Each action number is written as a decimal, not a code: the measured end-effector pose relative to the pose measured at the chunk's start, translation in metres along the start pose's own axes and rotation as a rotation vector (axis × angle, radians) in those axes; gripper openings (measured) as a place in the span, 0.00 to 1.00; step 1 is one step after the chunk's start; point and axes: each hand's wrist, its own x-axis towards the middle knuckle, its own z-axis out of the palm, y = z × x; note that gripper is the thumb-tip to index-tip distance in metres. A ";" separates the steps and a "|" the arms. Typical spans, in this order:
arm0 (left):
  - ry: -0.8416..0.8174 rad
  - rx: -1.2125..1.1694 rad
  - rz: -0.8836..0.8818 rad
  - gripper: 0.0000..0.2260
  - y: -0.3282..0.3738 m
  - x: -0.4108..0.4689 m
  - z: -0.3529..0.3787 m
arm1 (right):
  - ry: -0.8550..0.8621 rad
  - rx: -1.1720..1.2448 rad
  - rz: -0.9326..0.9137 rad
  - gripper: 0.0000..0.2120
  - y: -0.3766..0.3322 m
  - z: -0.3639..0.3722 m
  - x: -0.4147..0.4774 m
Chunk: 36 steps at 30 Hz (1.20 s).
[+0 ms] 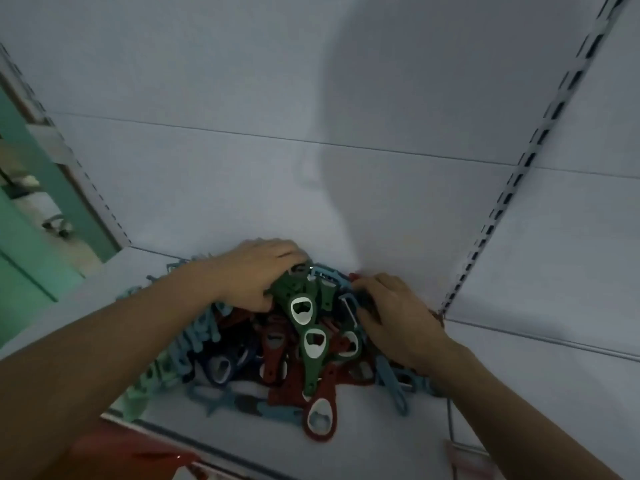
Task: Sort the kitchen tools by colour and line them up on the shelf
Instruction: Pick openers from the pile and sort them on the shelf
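While the colours lie mixed, the step in hand is picking out one colour.
The mixed heap of green, red and blue plastic bottle openers [277, 351] sits on the white metal shelf [485, 431], against its far wall. The left hand [258, 271] curls its fingers round the dark green plastic openers [301, 296] at the far top. The right hand [394, 313] digs into the heap's right side; its grasp cannot be told. Next move, likely: lift the greens clear and row them on bare shelf.
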 end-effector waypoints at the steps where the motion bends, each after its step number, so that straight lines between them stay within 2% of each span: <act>1: 0.021 0.039 0.064 0.45 -0.005 0.005 -0.002 | 0.003 -0.019 0.008 0.17 -0.005 0.003 0.004; 4: -0.026 0.092 0.196 0.53 -0.012 0.025 -0.006 | 0.019 -0.070 0.061 0.18 -0.017 0.009 0.011; 8: -0.202 0.075 0.298 0.61 -0.009 0.051 0.005 | 0.082 -0.079 0.125 0.17 -0.025 0.019 0.010; 10: -0.186 0.094 0.329 0.61 -0.010 0.056 0.010 | 0.124 -0.088 0.143 0.17 -0.028 0.024 0.008; 12: -0.132 0.057 0.382 0.59 -0.016 0.056 0.011 | 0.167 -0.093 0.173 0.17 -0.032 0.028 0.008; 16: 0.020 -0.065 0.397 0.49 -0.024 0.045 0.028 | 0.251 -0.108 0.236 0.17 -0.044 0.034 0.007; 20: 0.189 -0.067 0.371 0.47 -0.014 0.044 0.045 | 0.301 -0.109 0.267 0.16 -0.057 0.039 0.004; 27: 0.196 -0.014 0.350 0.41 0.005 0.054 0.041 | 0.353 -0.106 0.309 0.14 -0.062 0.036 -0.004; 33: 0.211 -0.123 0.458 0.31 0.004 0.059 0.022 | 0.376 -0.121 0.352 0.12 -0.052 0.028 -0.021; 36: 0.257 -0.102 0.512 0.28 0.002 0.061 0.018 | 0.372 -0.126 0.385 0.12 -0.050 0.024 -0.027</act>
